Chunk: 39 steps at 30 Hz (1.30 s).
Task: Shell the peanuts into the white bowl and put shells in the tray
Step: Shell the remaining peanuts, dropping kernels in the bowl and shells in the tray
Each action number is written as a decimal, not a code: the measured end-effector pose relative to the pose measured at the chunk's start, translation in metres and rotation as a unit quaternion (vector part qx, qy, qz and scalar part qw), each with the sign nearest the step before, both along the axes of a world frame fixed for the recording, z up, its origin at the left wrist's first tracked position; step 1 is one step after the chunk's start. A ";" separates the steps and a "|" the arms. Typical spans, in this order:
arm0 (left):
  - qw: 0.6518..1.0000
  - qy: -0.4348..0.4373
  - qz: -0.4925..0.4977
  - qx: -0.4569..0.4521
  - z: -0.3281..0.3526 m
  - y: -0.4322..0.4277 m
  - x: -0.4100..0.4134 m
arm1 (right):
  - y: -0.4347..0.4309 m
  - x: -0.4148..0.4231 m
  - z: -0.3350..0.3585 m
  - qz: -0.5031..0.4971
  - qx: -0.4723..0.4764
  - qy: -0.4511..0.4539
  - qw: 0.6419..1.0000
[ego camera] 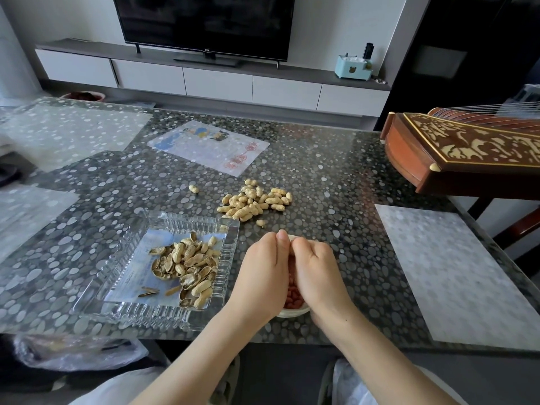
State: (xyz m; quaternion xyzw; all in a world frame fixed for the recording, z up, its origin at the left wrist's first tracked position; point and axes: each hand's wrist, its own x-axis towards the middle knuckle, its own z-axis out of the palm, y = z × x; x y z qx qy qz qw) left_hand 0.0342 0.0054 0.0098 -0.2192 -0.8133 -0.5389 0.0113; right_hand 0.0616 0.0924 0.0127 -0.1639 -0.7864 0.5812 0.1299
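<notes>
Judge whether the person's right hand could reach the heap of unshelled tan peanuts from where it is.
Probably yes. The heap of unshelled tan peanuts lies just beyond the right hand, with little but pebble-patterned table between, though that hand is busy over the round white bowl.

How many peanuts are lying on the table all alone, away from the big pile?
2: one peanut left of the pile, a second peanut just in front of it. More may be hidden.
</notes>
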 end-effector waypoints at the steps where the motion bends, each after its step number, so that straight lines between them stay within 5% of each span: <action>1: 1.000 -0.003 -0.004 0.004 0.002 -0.001 -0.001 | 0.002 0.002 0.003 0.018 -0.007 0.001 1.000; 6: 0.976 -0.147 -0.102 0.121 0.014 -0.015 -0.009 | 0.009 0.012 0.019 0.156 0.020 0.048 0.986; 11: 0.973 -0.138 -0.093 0.161 0.012 -0.012 -0.004 | 0.006 0.013 0.015 0.122 0.069 0.063 0.988; 16: 0.950 -0.221 -0.079 0.207 0.008 -0.011 -0.004 | -0.006 0.009 0.006 0.049 0.122 0.082 0.988; 25: 0.993 -0.070 -0.026 0.090 0.010 -0.006 0.000 | -0.002 0.007 0.015 0.038 0.003 0.017 0.999; 32: 0.975 -0.174 -0.060 0.123 0.008 -0.013 -0.007 | 0.014 0.004 0.021 0.056 -0.126 -0.094 0.986; 36: 0.982 -0.163 -0.024 0.092 0.010 -0.017 -0.015 | 0.026 0.002 0.024 0.065 -0.182 -0.139 0.971; 39: 0.993 -0.110 0.004 0.043 0.011 -0.020 -0.020 | 0.033 0.002 0.024 0.052 -0.069 -0.143 0.986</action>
